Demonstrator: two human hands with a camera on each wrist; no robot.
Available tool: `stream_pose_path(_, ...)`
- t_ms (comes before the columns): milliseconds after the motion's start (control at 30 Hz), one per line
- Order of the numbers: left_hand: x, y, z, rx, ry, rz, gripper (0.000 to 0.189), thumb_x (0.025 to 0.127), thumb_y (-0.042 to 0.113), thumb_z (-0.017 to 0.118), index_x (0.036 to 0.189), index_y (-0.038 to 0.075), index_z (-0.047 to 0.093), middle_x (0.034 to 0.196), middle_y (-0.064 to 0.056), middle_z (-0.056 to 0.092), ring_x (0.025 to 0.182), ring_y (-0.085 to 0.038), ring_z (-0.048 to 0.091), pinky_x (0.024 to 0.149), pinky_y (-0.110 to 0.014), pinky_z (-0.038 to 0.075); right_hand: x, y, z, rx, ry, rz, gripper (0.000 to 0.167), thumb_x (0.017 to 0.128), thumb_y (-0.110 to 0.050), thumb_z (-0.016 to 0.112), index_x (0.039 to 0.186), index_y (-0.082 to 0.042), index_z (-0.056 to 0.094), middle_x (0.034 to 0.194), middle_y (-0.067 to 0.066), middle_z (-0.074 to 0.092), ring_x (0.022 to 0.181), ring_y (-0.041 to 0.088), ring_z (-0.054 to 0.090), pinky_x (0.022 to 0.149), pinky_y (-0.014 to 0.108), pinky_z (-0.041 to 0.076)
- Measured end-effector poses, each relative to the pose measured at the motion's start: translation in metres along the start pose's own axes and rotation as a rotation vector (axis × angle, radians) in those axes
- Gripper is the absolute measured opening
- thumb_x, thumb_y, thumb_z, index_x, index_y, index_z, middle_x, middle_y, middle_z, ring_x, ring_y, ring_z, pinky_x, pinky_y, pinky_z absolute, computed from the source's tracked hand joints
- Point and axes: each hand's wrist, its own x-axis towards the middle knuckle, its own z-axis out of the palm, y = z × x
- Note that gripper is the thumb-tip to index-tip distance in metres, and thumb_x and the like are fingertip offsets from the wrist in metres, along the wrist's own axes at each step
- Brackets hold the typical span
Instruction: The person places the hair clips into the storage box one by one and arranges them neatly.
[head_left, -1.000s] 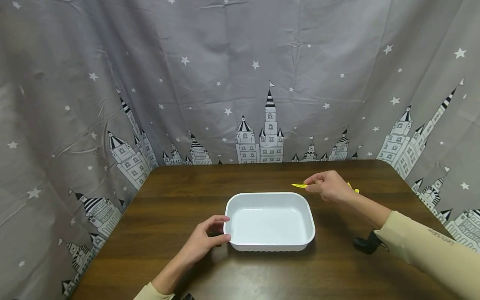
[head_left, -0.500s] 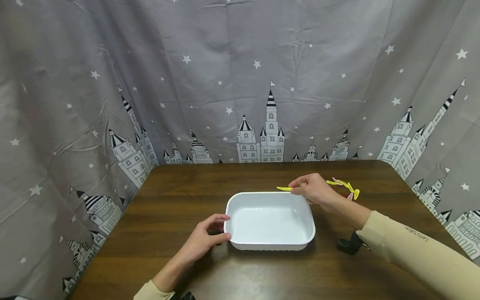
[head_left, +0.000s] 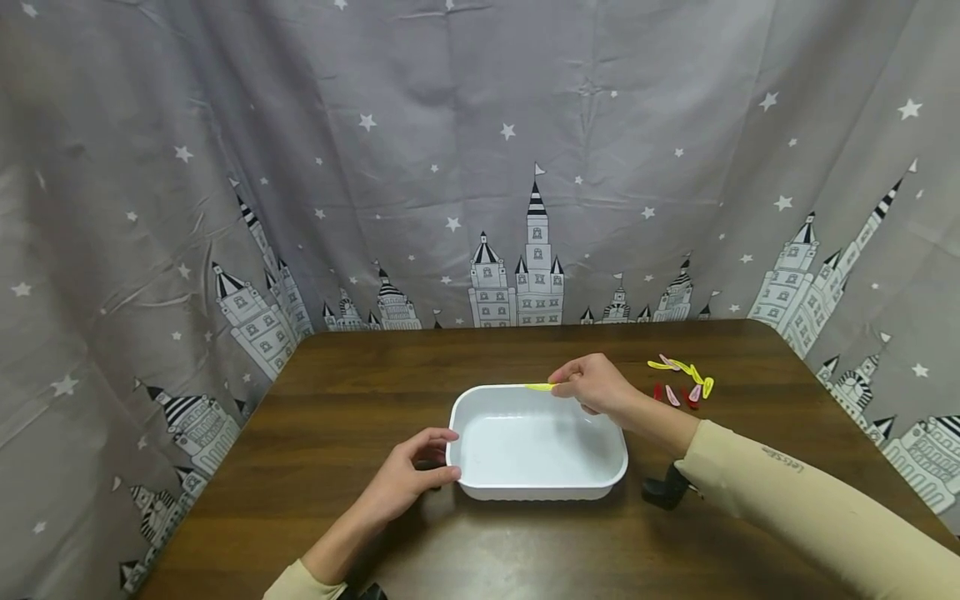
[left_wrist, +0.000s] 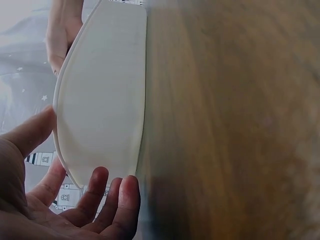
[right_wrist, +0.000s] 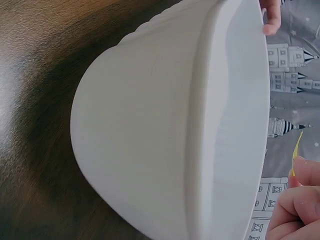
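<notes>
My right hand (head_left: 592, 383) pinches a yellow hair clip (head_left: 538, 387) between thumb and fingertips, over the back rim of a white rectangular basin (head_left: 540, 493). The clip's slim, slightly curved body sticks out to the left of the fingers; in the right wrist view the same clip (right_wrist: 298, 145) shows in front of the curtain. My left hand (head_left: 416, 471) holds the basin's left end. In the left wrist view, the left hand's thumb (left_wrist: 37, 127) reaches the rim while the other fingers curl near the outer wall. The basin's inside floor shows bare.
On the brown table (head_left: 360, 392), several yellow, pink and red hair clips lie behind and right of the basin, among them a yellow clip (head_left: 708, 387) and a pink clip (head_left: 672, 396). A grey castle-print curtain (head_left: 420, 167) hangs beyond the table's back edge.
My right hand has moved left with the yellow hair clip, from right of the basin to over its back rim, uncovering the clips on the table. The left hand has stayed put.
</notes>
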Motion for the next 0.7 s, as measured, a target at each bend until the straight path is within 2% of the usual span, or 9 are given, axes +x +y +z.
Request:
stream_pose_path(500, 0.004, 0.0, 0.001, -0.013, -0.013, -0.014, 0.047, 0.087, 0.016, 0.079, 0.131, 0.009, 0.061, 0.124, -0.017, 0.065, 0.106, -0.026, 0.061, 0.079, -0.03, 0.053, 0.009, -0.001, 0.022, 0.008, -0.003, -0.007, 0.014, 0.092, -0.003, 0.067, 0.102, -0.005, 0.076, 0.108, 0.012, 0.074, 0.04, 0.012, 0.026, 0.041, 0.024, 0.022)
stream_pose_path(700, 0.005, 0.0, 0.002, -0.025, -0.009, -0.012, 0.047, 0.087, 0.016, 0.079, 0.13, 0.011, 0.062, 0.124, -0.016, 0.065, 0.106, -0.026, 0.062, 0.08, -0.03, 0.053, 0.011, -0.003, 0.031, 0.033, -0.021, -0.008, 0.014, 0.088, -0.002, 0.07, 0.101, -0.004, 0.076, 0.108, 0.014, 0.073, 0.04, 0.01, 0.024, 0.041, 0.024, 0.022)
